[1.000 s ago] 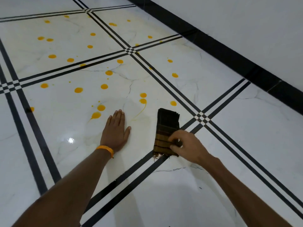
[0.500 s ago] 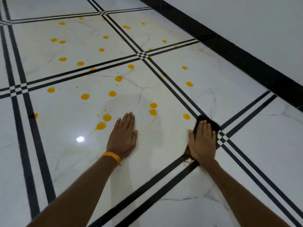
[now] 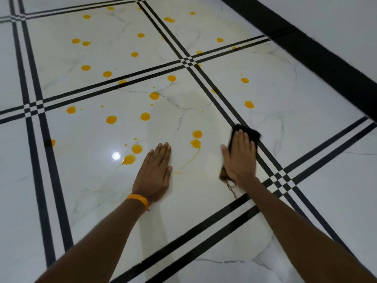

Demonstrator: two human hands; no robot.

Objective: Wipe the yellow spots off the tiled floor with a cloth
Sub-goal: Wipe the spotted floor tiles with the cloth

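Note:
A dark folded cloth (image 3: 248, 131) lies on the white tiled floor (image 3: 91, 180), mostly covered by my right hand (image 3: 240, 158), which presses flat on it; only its far end and a frayed near corner show. My left hand (image 3: 154, 173), with an orange wristband, rests flat on the tile to the left, fingers together, holding nothing. Two yellow spots (image 3: 196, 134) with a thin smeared trail sit between my hands. More yellow spots (image 3: 136, 149) lie just left of my left fingertips, and several others are scattered across the far tiles.
Black double stripes (image 3: 204, 237) cross the floor in a grid, meeting at a checkered crossing (image 3: 279, 178) right of my right hand. A black skirting band (image 3: 318, 56) and white wall run along the upper right. A light glare (image 3: 116, 155) shines on the tile.
My right hand went from gripping the cloth's near end to lying flat on it, then slid it forward over the yellow spot near the stripe, which no longer shows. Left hand stayed planted.

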